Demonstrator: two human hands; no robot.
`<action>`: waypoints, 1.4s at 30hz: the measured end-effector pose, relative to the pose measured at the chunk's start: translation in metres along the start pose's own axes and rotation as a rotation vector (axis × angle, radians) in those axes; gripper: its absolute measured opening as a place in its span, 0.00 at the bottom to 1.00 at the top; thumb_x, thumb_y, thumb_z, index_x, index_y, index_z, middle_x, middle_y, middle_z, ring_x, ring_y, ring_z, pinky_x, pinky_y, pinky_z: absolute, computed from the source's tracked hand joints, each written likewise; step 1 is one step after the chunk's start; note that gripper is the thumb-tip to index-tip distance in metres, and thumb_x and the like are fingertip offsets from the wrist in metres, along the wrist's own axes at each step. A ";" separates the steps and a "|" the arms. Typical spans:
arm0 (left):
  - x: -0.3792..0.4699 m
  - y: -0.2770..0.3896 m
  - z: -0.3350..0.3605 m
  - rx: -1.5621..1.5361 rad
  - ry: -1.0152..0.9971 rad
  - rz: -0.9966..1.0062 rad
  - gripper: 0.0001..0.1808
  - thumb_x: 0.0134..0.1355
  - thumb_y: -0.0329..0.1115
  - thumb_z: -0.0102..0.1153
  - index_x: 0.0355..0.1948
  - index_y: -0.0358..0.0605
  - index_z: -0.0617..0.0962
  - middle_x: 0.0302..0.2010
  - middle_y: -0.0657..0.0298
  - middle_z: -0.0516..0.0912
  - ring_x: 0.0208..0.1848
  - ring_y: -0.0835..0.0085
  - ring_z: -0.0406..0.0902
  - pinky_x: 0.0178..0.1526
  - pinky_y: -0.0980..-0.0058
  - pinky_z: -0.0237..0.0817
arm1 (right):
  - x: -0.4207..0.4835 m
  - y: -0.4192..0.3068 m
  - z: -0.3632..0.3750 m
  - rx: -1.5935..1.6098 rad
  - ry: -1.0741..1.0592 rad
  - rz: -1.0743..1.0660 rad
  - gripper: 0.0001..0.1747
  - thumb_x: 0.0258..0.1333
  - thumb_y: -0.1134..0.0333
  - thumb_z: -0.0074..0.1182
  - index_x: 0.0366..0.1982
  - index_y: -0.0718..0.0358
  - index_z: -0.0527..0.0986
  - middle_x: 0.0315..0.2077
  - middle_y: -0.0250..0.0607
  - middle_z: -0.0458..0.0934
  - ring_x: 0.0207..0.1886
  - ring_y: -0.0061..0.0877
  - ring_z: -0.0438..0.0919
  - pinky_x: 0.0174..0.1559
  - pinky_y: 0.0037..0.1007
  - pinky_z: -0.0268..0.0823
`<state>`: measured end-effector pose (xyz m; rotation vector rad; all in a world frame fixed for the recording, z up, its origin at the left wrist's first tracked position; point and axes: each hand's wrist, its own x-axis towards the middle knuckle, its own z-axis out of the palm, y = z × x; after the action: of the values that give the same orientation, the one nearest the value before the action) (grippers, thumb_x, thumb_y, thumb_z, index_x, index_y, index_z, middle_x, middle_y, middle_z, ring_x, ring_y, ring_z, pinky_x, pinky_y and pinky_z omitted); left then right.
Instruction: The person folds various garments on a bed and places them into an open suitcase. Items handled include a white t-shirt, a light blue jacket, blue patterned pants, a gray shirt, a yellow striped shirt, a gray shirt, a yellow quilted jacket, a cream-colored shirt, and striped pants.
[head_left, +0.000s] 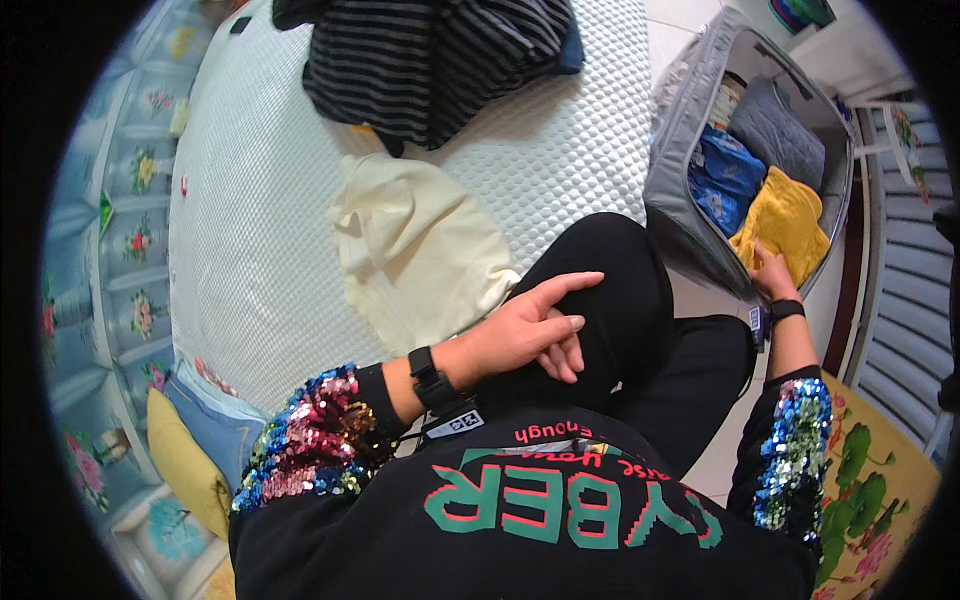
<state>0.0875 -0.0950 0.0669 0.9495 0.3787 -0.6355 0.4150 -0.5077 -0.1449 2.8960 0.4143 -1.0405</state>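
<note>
My right hand (774, 274) is at the near edge of a grey fabric storage box (679, 161), its fingers touching a folded yellow cloth (787, 217) inside; whether they grip it is unclear. Blue patterned fabric (724, 176) and a folded grey-blue cloth (776, 124) lie beside the yellow one. My left hand (555, 322) rests over my thigh, fingers apart, holding nothing. Left of it, a crumpled cream garment (420, 247) lies on the white quilted mattress (255, 225). Beyond that sits a black-and-grey striped garment (435, 67), with dark blue fabric (571, 49) under its right side.
Blue (210, 427) and yellow pillows (180, 457) are at the lower left of the mattress, near a flower-patterned wall (142, 240). A yellow floral surface (870, 487) lies at the lower right. A white rack (892, 142) stands beyond the box.
</note>
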 end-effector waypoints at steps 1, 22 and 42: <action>0.000 -0.002 0.000 0.008 0.000 0.019 0.31 0.74 0.32 0.44 0.75 0.53 0.53 0.30 0.56 0.85 0.30 0.69 0.86 0.35 0.76 0.79 | -0.007 -0.008 -0.007 -0.005 0.016 -0.002 0.39 0.54 0.60 0.61 0.69 0.37 0.64 0.61 0.73 0.66 0.65 0.56 0.68 0.67 0.41 0.61; -0.082 -0.109 -0.124 0.324 0.652 0.020 0.17 0.67 0.46 0.57 0.42 0.40 0.79 0.33 0.64 0.83 0.30 0.78 0.78 0.32 0.79 0.70 | -0.336 -0.132 -0.009 1.239 0.199 -0.461 0.18 0.71 0.68 0.47 0.57 0.69 0.73 0.53 0.46 0.80 0.54 0.28 0.79 0.57 0.29 0.69; -0.096 -0.102 -0.110 1.256 0.886 0.523 0.15 0.57 0.32 0.62 0.47 0.46 0.80 0.45 0.52 0.82 0.48 0.51 0.79 0.47 0.58 0.70 | -0.339 -0.168 0.007 1.118 0.278 -0.584 0.14 0.71 0.70 0.48 0.52 0.69 0.75 0.48 0.42 0.82 0.51 0.26 0.79 0.56 0.27 0.69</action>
<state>-0.0549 -0.0134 -0.0024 2.4488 0.4661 0.1679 0.1158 -0.4267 0.0726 4.0899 1.0120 -1.1896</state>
